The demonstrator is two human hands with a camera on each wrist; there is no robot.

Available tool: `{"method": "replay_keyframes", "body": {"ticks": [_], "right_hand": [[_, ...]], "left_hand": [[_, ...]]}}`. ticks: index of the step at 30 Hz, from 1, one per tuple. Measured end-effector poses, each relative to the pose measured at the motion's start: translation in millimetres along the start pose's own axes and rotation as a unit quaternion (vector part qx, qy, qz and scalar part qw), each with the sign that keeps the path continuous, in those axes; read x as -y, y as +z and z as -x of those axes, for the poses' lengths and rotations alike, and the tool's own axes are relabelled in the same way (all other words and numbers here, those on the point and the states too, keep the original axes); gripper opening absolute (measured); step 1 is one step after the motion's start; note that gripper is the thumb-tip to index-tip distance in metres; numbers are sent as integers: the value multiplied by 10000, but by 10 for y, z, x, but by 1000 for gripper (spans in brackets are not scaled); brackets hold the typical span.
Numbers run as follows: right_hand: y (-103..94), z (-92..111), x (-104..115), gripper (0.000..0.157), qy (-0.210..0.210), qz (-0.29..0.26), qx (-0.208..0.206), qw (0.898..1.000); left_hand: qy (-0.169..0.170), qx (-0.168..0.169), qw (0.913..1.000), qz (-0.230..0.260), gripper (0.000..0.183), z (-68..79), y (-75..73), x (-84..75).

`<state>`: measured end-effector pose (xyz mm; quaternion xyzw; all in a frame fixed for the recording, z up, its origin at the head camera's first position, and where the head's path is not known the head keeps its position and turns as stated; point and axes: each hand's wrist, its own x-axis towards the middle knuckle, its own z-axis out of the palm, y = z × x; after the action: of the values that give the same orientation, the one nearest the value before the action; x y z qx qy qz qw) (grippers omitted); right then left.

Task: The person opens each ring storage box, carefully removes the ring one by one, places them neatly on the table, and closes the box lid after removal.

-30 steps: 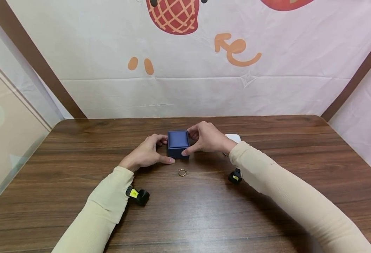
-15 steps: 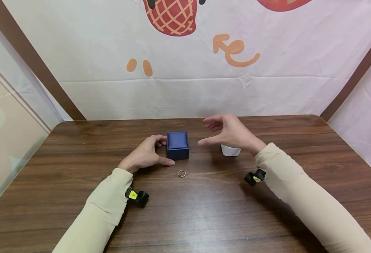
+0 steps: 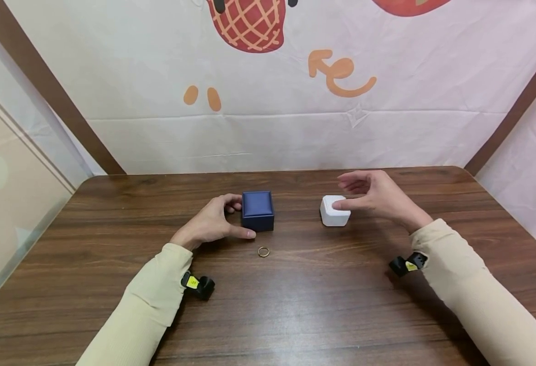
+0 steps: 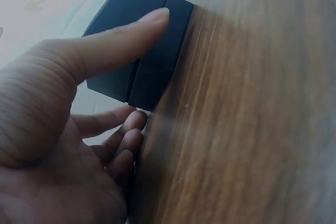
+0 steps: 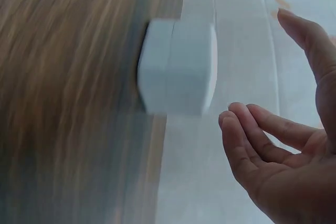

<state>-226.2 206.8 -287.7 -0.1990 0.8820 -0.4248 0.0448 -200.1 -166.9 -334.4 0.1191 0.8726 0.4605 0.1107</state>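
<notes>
A closed blue ring box (image 3: 257, 210) stands on the wooden table. My left hand (image 3: 210, 219) rests at its left side, with the thumb along the front corner and the bent fingers beside the box. In the left wrist view the thumb (image 4: 121, 43) overlaps the box, while the other fingertips lie close to its lower edge. To the right stands a closed white ring box (image 3: 335, 216). My right hand (image 3: 379, 197) hovers just right of it, thumb and fingers spread apart, holding nothing. A thin gold ring (image 3: 263, 251) lies in front of the blue box.
The brown wood-grain table (image 3: 268, 315) ends at a printed white backdrop (image 3: 268, 137) behind the boxes. Dark wrist cameras sit under both wrists, the left one (image 3: 199, 285) close above the tabletop.
My right hand has left the blue box and moved right, past the white box, which has come into full sight. The left hand, both boxes and the ring have stayed in place.
</notes>
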Motion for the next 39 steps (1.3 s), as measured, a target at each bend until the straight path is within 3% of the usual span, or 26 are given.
{"method": "replay_keyframes", "body": {"ticks": [9, 16, 20, 28, 39], "right_hand": [[-156, 101, -284, 68, 354, -164, 285, 9988], [-162, 118, -376, 69, 301, -109, 667, 9973], [-134, 88, -394, 69, 222, -73, 770, 9968], [-34, 28, -436, 67, 209, -73, 1005, 9947], [52, -50, -433, 65, 65, 191, 1113, 9936]], "left_hand": [[250, -32, 9995, -195, 94, 32, -64, -112], [559, -342, 9951, -743, 95, 147, -149, -343], [841, -560, 9905, -938, 92, 186, -123, -481], [1606, -753, 9784, -1063, 85, 177, 130, -745], [1556, -307, 9811, -1106, 79, -92, 605, -1002]]}}
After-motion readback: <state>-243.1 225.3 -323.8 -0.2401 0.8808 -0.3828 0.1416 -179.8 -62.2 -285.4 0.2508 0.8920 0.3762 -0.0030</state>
